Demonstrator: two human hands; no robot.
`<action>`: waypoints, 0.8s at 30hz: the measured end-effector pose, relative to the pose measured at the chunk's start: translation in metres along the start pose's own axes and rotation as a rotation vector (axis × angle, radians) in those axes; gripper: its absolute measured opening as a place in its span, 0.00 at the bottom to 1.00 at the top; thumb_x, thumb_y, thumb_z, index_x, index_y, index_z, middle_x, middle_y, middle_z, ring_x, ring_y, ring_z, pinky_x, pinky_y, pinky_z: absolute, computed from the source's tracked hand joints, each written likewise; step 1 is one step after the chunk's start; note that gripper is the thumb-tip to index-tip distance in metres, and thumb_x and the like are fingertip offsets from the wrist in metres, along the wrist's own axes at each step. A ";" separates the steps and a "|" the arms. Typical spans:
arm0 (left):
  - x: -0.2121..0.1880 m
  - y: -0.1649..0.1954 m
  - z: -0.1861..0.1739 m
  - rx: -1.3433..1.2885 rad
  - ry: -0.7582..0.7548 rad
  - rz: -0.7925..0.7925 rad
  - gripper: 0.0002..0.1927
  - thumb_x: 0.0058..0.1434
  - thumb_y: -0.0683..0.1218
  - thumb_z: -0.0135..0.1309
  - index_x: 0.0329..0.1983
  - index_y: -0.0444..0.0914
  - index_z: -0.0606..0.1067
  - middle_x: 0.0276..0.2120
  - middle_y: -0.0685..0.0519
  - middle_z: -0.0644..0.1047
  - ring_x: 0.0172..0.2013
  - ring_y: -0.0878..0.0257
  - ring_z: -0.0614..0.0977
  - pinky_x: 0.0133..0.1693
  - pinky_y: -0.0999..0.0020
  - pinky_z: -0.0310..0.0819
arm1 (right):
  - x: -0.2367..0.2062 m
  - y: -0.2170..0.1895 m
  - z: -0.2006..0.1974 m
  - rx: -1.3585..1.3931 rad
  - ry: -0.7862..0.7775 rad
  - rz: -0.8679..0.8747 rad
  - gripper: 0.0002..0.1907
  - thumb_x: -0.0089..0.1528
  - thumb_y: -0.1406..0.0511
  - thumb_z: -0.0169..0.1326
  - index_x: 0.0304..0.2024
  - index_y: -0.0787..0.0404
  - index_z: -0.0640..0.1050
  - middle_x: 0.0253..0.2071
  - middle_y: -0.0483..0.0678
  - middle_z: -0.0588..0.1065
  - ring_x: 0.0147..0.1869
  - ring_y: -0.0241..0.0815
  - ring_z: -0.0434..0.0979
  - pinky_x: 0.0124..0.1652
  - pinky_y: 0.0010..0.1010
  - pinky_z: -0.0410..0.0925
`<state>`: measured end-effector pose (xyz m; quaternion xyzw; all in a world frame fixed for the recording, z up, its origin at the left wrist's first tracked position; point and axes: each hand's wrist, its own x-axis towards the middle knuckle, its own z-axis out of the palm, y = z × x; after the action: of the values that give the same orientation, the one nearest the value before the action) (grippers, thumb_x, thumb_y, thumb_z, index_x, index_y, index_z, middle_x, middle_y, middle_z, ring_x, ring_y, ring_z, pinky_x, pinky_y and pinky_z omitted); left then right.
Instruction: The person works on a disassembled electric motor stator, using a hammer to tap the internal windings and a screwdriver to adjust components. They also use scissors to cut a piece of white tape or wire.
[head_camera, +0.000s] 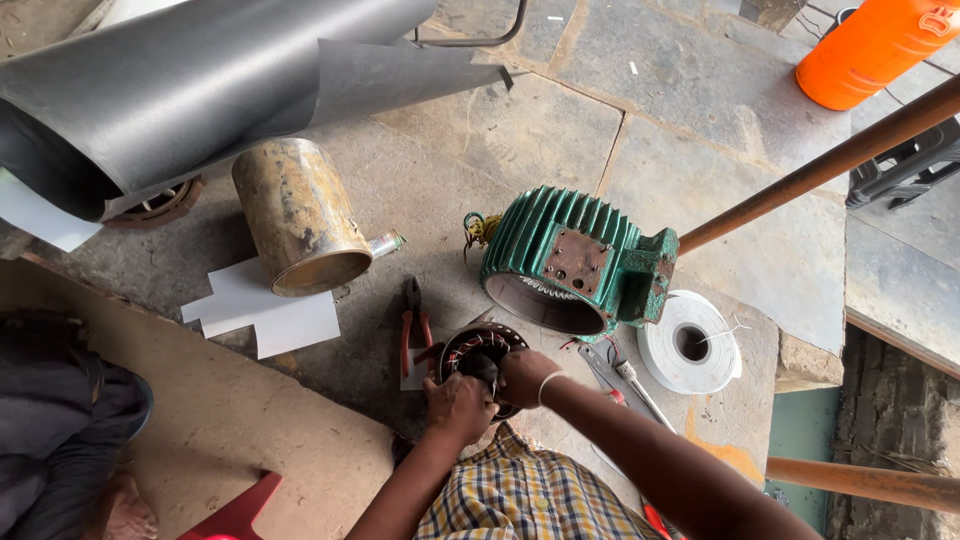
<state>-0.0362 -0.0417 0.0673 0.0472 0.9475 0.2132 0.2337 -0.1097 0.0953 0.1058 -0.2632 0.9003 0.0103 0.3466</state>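
Round dark metal stator with copper windings (478, 350): gripped by left hand (458, 405) and right hand (524, 375); ribbed green cast motor housing (572, 260) just beyond.

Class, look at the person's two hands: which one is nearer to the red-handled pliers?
Left. The left hand grips the round stator just right of the pliers; the right hand is on the stator's far side, farther away.

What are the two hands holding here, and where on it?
Both the left hand and right hand grip a small round motor winding at its near rim, on the stone floor.
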 end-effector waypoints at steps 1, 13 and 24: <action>0.002 0.000 0.001 0.022 -0.003 -0.001 0.14 0.63 0.57 0.59 0.40 0.44 0.80 0.43 0.52 0.79 0.52 0.56 0.78 0.63 0.30 0.51 | 0.001 0.001 0.005 -0.031 0.027 -0.118 0.15 0.59 0.56 0.58 0.43 0.56 0.85 0.39 0.51 0.80 0.39 0.46 0.79 0.42 0.38 0.76; -0.008 0.005 -0.016 -0.105 -0.035 -0.008 0.13 0.63 0.54 0.60 0.25 0.45 0.81 0.33 0.57 0.82 0.51 0.58 0.79 0.67 0.27 0.47 | -0.033 0.024 -0.045 0.268 0.281 0.069 0.11 0.63 0.63 0.55 0.46 0.54 0.84 0.50 0.46 0.80 0.49 0.43 0.81 0.48 0.33 0.74; -0.008 -0.002 -0.002 -0.107 0.085 0.032 0.07 0.61 0.54 0.59 0.32 0.49 0.81 0.39 0.55 0.81 0.50 0.56 0.79 0.63 0.27 0.51 | 0.024 -0.016 -0.025 -0.329 -0.142 -0.215 0.10 0.60 0.63 0.61 0.42 0.57 0.85 0.44 0.53 0.82 0.51 0.49 0.82 0.48 0.38 0.75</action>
<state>-0.0305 -0.0458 0.0715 0.0405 0.9430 0.2690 0.1919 -0.1327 0.0653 0.1121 -0.4094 0.8265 0.1389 0.3605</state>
